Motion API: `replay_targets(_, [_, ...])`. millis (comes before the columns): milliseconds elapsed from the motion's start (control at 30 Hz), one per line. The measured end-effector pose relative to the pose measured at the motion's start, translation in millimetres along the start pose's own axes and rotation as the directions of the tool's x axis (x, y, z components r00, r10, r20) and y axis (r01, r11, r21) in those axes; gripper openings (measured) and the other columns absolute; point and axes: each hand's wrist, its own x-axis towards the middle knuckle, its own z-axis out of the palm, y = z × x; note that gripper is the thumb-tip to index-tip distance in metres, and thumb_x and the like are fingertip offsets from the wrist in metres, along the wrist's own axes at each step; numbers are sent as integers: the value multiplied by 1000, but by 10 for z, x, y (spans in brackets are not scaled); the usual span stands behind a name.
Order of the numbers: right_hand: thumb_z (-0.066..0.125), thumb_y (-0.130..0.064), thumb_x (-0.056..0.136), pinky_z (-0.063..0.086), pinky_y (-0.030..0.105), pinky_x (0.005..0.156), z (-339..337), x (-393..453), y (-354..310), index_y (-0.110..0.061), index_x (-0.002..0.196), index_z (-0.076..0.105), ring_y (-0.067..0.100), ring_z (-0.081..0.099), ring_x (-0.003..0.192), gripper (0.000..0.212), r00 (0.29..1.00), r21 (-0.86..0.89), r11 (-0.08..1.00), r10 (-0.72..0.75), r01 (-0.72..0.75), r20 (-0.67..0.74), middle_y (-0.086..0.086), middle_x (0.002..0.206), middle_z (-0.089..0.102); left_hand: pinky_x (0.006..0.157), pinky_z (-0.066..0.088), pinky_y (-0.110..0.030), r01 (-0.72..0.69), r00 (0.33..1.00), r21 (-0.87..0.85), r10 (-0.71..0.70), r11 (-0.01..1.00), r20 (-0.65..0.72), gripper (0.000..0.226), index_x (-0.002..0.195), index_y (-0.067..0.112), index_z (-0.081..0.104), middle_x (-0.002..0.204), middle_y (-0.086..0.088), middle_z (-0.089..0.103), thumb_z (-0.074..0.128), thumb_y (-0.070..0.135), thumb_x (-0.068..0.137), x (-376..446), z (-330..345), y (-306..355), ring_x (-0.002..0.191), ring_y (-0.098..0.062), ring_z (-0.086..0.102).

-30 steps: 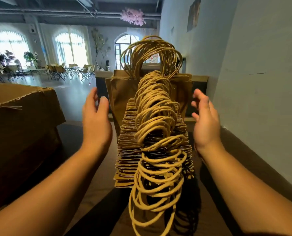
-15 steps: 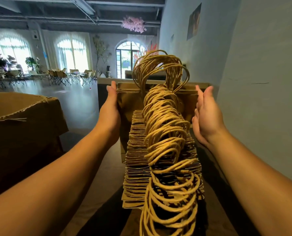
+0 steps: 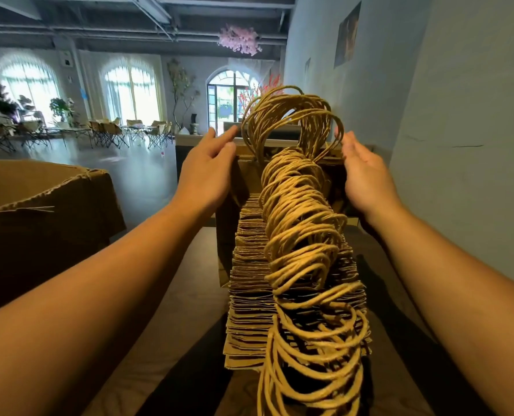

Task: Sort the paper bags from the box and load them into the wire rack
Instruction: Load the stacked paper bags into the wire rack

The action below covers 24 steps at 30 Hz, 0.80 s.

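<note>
Two hands flank paper bags (image 3: 251, 298), rack hidden, box (image 3: 39, 211) cropped

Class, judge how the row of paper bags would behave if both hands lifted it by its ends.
The row of paper bags would probably sag or fan apart: they are separate thin sheets. Their rope handles look floppy and likely to tangle.

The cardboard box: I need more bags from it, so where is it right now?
In the head view, the cardboard box sits at the left edge, outside the left hand and left of the row of paper bags.
</note>
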Motion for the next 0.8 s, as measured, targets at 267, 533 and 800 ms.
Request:
replay_targets(267, [50,-16,101,46,35,109,74,27,-13,-34,132,64,15,53,130,39,988,175,977,138,-124,-69,-4,144,57,93,55,-48,141,988,-279,-154,950,-27,52,146,35,51,124,2,68,47,12,100,-64,95,65,95,-23,65])
replay_targets(533, [47,-21,103,42,41,113,26,8,22,-33,132,64,14,49,134,35,995,76,997,41,-34,-95,-7,145,55,117,37,-47,-42,999,79,44,996,-22,40,139,35,60,152,0,48,44,35,102,-59,-17,14,140,-20,43])
replay_targets(800, [45,-31,105,42,41,113,-72,-22,75,-25,132,64,10,54,128,34,994,-109,990,-98,94,-41,-7,135,63,113,38,-36,-211,975,326,220,922,10,42,137,29,62,150,4,52,34,43,107,-79,-106,-78,138,-15,45])
